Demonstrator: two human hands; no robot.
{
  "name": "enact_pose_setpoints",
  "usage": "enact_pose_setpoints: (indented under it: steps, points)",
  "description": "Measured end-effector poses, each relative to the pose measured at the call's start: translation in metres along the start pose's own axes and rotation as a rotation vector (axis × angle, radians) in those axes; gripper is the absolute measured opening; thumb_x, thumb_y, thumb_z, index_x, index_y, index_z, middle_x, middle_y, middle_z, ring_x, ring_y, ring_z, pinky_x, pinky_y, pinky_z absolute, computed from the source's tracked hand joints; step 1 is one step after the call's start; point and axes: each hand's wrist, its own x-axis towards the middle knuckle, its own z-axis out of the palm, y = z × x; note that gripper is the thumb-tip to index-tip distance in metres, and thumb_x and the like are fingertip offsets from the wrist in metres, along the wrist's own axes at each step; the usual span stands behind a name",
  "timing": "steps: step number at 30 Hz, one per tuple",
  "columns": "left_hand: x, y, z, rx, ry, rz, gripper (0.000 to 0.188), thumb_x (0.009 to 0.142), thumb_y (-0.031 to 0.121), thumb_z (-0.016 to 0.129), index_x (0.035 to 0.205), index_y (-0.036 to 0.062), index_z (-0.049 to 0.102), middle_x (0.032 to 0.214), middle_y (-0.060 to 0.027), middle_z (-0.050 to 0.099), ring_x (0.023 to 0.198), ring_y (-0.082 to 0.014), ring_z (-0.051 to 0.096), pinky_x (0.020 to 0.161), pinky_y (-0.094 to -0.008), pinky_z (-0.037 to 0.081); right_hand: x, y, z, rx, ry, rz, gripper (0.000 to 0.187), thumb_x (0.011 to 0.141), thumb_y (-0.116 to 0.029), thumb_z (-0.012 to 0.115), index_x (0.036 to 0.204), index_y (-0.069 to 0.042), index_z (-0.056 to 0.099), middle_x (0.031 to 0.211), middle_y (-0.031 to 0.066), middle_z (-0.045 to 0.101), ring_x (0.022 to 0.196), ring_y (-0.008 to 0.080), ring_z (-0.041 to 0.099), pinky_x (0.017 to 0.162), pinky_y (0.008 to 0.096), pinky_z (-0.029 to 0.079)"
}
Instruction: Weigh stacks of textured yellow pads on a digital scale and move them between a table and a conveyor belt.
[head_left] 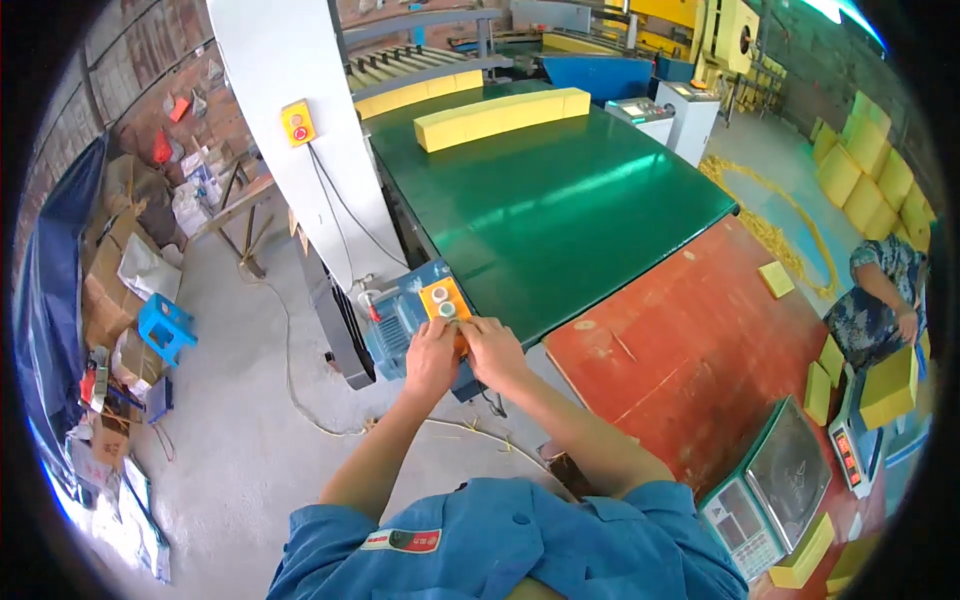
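A yellow button box (442,298) with round buttons sits on a blue motor (395,325) at the corner of the green conveyor belt (540,210). My left hand (433,360) is closed at the near left side of the box, fingers bent against it. From the right, my right hand (492,352) meets it there, its fingers curled over the box's near end. The fingertips nearly touch each other and cover the lower part of the box. Farther up the belt lies a long row of yellow blocks (503,118), well away from both hands.
A white post (290,70) carries another yellow button box (298,124). Right of the belt stands a red table (680,350) with a scale (790,475) and yellow stacks. A co-worker (875,295) is at the far right. A blue stool (167,328) stands left; a cable (290,360) crosses the floor.
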Motion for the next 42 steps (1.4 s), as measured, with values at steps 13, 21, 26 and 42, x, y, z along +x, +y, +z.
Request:
enact_pose_setpoints:
  steps: [13, 21, 26, 42]
  points:
    - [0.004, -0.001, -0.003, 0.052, -0.057, -0.049, 0.026, 0.075, 0.006, 0.065, 0.101, 0.0055, 0.064, 0.104, -0.012, 0.055, 0.098, -0.0332, 0.057, 0.081, -0.0438, 0.05, 0.024, 0.002, 0.014, 0.077, 0.081, -0.037, 0.021, 0.079, -0.007, 0.062, 0.099, -0.003, 0.058, 0.104, 0.0144, 0.063, 0.104, 0.0357, 0.058, 0.083, 0.0468, 0.048]
    - [0.008, 0.003, 0.003, 0.004, -0.036, 0.022, 0.021, 0.071, 0.004, 0.064, 0.092, 0.0037, 0.061, 0.101, -0.0131, 0.055, 0.094, -0.0357, 0.057, 0.077, -0.0453, 0.051, 0.024, 0.002, 0.011, 0.008, 0.113, 0.067, 0.014, 0.08, -0.011, 0.059, 0.091, -0.002, 0.056, 0.092, 0.0162, 0.063, 0.093, 0.0373, 0.059, 0.076, 0.05, 0.047]
    - [0.005, 0.008, -0.006, 0.037, 0.027, 0.069, 0.023, 0.072, 0.004, 0.064, 0.095, 0.0051, 0.064, 0.1, -0.0133, 0.057, 0.092, -0.0354, 0.058, 0.075, -0.0443, 0.052, 0.018, -0.005, 0.013, 0.02, 0.105, 0.069, 0.014, 0.085, -0.013, 0.054, 0.093, -0.002, 0.058, 0.093, 0.0158, 0.065, 0.095, 0.0344, 0.061, 0.079, 0.049, 0.048]
    - [0.007, 0.003, -0.002, 0.108, -0.01, -0.001, 0.027, 0.07, 0.008, 0.067, 0.096, 0.0055, 0.063, 0.102, -0.01, 0.057, 0.097, -0.0313, 0.057, 0.08, -0.0455, 0.045, 0.011, 0.003, 0.017, 0.122, 0.095, 0.09, 0.033, 0.082, -0.006, 0.059, 0.115, -0.006, 0.058, 0.116, 0.0166, 0.063, 0.108, 0.0373, 0.058, 0.088, 0.0473, 0.049]
